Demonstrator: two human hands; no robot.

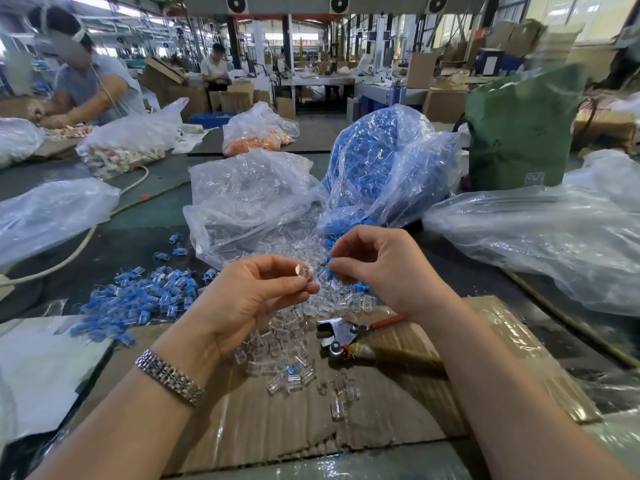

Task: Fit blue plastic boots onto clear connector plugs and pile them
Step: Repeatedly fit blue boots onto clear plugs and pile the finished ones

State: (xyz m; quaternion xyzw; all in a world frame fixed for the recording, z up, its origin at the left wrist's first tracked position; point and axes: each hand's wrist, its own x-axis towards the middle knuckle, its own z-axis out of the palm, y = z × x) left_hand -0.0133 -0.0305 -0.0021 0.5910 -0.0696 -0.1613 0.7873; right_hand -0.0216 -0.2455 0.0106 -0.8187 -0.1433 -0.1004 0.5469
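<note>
My left hand (256,292) pinches a clear connector plug (304,273) between thumb and fingertips. A short gap to the right, my right hand (377,268) pinches a small blue boot (331,262), mostly hidden by the fingers. Loose clear plugs (294,348) lie scattered on the cardboard (242,410) below both hands. A pile of fitted blue-and-clear pieces (138,299) lies to the left. Behind the hands, a clear bag of plugs (249,199) and a bag of blue boots (381,161) lie open toward me.
Pliers with red handles (349,336) lie on the cardboard under my right wrist. Large plastic bags (540,244) lie to the right, and a plastic bag (45,216) sits to the left. A green bag (519,133) stands at back right. A person (86,84) works at far left.
</note>
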